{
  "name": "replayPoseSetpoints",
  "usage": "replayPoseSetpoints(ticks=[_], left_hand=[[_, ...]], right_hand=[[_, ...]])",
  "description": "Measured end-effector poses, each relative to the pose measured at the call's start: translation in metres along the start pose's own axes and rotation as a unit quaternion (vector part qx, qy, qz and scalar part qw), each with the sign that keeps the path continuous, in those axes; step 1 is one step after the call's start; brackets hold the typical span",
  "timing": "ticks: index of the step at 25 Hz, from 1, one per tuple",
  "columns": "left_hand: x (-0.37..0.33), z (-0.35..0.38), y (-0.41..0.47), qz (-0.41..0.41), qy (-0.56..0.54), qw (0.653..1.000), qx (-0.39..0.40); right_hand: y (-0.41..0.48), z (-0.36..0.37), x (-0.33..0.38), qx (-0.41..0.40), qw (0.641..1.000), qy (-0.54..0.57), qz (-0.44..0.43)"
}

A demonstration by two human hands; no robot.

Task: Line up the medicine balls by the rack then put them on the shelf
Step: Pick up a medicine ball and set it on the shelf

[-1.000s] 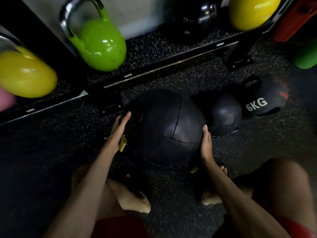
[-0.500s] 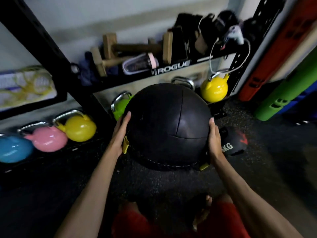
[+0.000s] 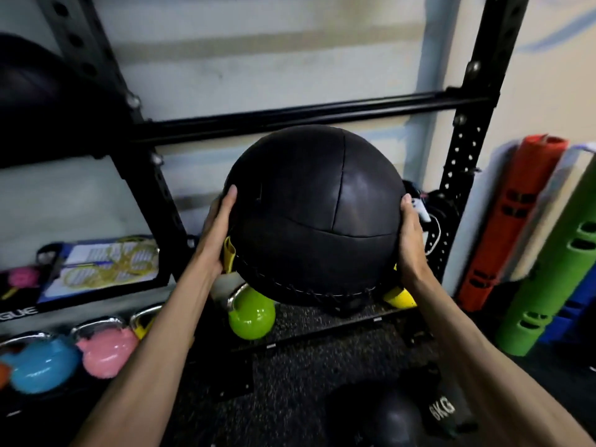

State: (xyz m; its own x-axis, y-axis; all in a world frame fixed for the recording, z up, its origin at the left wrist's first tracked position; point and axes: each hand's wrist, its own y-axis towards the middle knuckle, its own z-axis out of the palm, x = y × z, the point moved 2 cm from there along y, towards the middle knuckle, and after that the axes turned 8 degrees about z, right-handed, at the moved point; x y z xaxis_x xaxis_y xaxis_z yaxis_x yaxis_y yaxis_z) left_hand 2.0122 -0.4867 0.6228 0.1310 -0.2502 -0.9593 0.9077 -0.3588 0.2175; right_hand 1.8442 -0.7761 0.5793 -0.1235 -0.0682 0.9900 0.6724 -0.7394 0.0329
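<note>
A large black leather medicine ball (image 3: 314, 217) with yellow tabs is up in the air in front of the black steel rack (image 3: 464, 130). My left hand (image 3: 217, 233) presses its left side and my right hand (image 3: 409, 240) presses its right side. The ball's top sits just under the rack's horizontal crossbars (image 3: 290, 119). On the floor below lie a smaller black ball (image 3: 392, 421) and a black 6KG soft weight (image 3: 443, 409). Another dark ball (image 3: 38, 101) rests on the upper shelf at the far left.
Kettlebells line the rack's bottom level: blue (image 3: 42, 366), pink (image 3: 108, 350), green (image 3: 251, 314), and a yellow one (image 3: 400, 298) partly hidden by the held ball. Orange (image 3: 512, 221) and green (image 3: 554, 279) perforated tubes lean at the right wall. The middle shelf holds a clipboard (image 3: 103, 266).
Both hands lifted the large ball off the floor to chest height before the rack. The view tilted up from the floor to the upper shelves.
</note>
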Motion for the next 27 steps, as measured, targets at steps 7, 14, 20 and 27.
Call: replayPoseSetpoints(ticks=[7,14,20,27], left_hand=[[-0.087,-0.003,0.021,0.105,-0.007,0.994,-0.014],[-0.169,-0.031,0.074,0.157,-0.002,0.985,-0.077],[-0.235,-0.074,0.156,0.130,-0.024,0.986,-0.098],[-0.259,-0.088,0.233,0.228,-0.035,0.935,-0.268]], right_hand=[[0.020,0.040,0.109,0.053,0.990,0.015,-0.128],[0.069,0.127,0.197,0.105,0.981,0.015,-0.166],[0.106,0.207,0.245,0.179,0.967,0.018,-0.180],[0.172,0.255,0.262,0.237,0.954,-0.024,-0.182]])
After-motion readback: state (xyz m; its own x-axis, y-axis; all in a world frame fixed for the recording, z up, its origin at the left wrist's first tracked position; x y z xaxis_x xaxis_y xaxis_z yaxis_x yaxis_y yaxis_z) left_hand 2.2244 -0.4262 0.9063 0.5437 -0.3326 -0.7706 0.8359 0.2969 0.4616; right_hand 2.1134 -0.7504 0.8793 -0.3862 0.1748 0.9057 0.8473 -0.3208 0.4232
